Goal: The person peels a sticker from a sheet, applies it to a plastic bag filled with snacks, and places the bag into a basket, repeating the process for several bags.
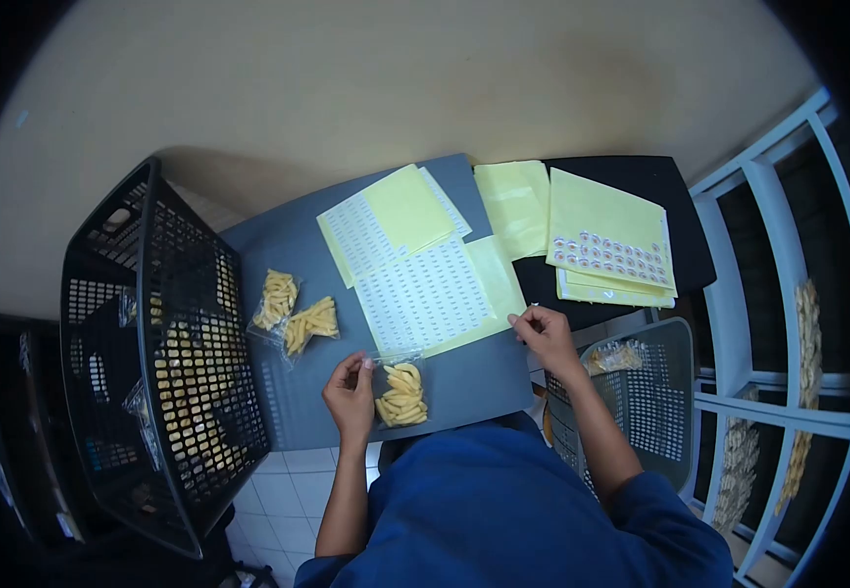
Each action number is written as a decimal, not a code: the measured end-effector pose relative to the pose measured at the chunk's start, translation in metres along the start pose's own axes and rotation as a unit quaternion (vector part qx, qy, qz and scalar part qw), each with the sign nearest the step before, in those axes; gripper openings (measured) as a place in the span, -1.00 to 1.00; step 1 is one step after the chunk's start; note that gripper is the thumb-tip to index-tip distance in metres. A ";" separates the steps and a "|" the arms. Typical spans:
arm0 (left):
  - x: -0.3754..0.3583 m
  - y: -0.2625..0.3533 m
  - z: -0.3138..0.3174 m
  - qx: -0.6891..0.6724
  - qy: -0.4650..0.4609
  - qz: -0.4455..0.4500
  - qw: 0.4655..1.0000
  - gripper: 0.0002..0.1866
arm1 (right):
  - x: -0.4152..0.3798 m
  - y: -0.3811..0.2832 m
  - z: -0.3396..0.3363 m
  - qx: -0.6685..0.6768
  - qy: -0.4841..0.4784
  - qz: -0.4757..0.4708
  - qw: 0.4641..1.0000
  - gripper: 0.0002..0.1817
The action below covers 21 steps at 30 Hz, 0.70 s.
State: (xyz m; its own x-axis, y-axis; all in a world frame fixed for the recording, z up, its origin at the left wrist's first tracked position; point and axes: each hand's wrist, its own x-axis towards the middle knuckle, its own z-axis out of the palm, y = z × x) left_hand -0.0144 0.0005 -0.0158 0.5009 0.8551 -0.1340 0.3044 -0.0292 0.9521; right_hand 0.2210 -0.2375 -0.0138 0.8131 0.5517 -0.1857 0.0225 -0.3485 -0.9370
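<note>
A clear plastic bag of pale yellow stick-shaped snacks [402,394] lies near the front edge of the grey table. My left hand [350,394] pinches it by the upper left corner. Thumb and finger pressed together, my right hand [547,341] is at the lower right edge of a yellow-backed label sheet [423,292]; whether a label or the sheet's edge is between the fingertips cannot be made out. Small printed labels cover most of that sheet. Two more filled snack bags [276,300] [311,325] lie to the left, beside each other.
A tall black basket [155,343] with bagged snacks stands left of the table [298,412]. Further label sheets [386,218] lie behind, and a stack with round stickers [609,230] rests on the black table at right. A grey basket [675,392] holding a bag stands below, near shelving [739,284].
</note>
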 end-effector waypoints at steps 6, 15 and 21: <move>-0.002 0.005 -0.022 0.124 0.041 0.006 0.991 -0.77 | 0.023 -0.022 0.017 -0.077 -0.018 -0.076 0.994 -0.70; -0.004 0.013 -0.033 0.283 0.023 0.194 0.939 -0.72 | 0.010 -0.045 0.095 -0.280 -0.095 -0.271 0.916 -0.67; 0.010 0.018 0.001 0.376 -0.059 0.184 0.906 -0.64 | -0.010 -0.040 0.131 -0.400 0.019 -0.240 0.884 -0.19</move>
State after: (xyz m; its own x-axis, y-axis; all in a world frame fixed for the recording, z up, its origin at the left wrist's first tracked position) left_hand -0.0026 0.0080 -0.0008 0.7504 0.6555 0.0845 0.5426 -0.6840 0.4876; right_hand 0.1359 -0.1293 -0.0132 0.6174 0.7607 0.2005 0.7618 -0.5145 -0.3936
